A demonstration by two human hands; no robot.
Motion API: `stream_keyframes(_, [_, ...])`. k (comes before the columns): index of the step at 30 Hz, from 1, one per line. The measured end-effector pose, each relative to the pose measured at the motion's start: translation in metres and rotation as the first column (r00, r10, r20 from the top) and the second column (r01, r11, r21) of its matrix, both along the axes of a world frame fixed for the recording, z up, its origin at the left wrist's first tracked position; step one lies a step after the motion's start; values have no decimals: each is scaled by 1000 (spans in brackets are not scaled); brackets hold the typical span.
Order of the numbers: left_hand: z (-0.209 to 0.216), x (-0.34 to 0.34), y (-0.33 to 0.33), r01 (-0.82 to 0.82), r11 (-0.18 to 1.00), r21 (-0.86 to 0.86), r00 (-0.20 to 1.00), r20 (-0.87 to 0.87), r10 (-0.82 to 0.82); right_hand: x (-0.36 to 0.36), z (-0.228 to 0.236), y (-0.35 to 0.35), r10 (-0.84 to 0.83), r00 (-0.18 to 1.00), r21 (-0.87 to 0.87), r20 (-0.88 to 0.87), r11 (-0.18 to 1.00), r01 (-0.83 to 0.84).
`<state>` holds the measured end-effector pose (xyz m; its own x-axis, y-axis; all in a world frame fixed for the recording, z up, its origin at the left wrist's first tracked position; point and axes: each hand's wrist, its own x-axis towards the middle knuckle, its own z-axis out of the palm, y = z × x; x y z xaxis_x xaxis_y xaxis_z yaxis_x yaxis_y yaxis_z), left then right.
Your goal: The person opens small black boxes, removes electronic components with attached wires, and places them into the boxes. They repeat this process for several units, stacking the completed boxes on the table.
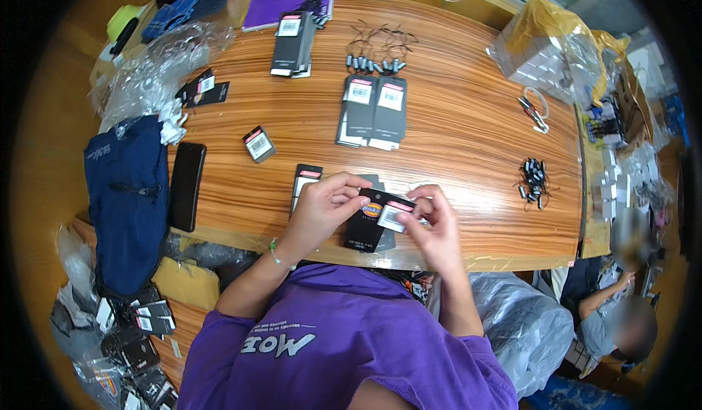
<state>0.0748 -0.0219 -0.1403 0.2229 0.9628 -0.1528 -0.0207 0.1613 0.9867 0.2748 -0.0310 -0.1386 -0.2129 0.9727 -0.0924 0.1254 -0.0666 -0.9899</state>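
Holding black tag (pixel 362 232), grey tags (pixel 386 242) beneath — half-covered

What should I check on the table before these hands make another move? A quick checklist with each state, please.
1. Black tag secured: ok; the left hand pinches its upper edge.
2. White label flat on the tag: cannot tell; the right hand partly covers it.
3. Phone apart from both hands: ok; it lies further left.
4. Red-handled tool apart from both hands: ok; it lies toward the upper right.
5. Dark cords at the table's right neatly laid out: not ok; they lie in a tangled heap.
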Motion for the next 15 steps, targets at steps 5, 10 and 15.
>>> stream_keyframes(5, [-2,16,-5,18,999,-30,999,35,-17,-7,-9,-1,20,977,112,214,993,-45])
stream_keyframes(10, [-5,18,-2,-49,998,27,998,37,48,46,-5,12,-117,982,73,151,992,107])
stream_keyframes(15, [1,18,7,-63,997,37,996,57,61,169,-33,29,-724,509,508,465,689,516])
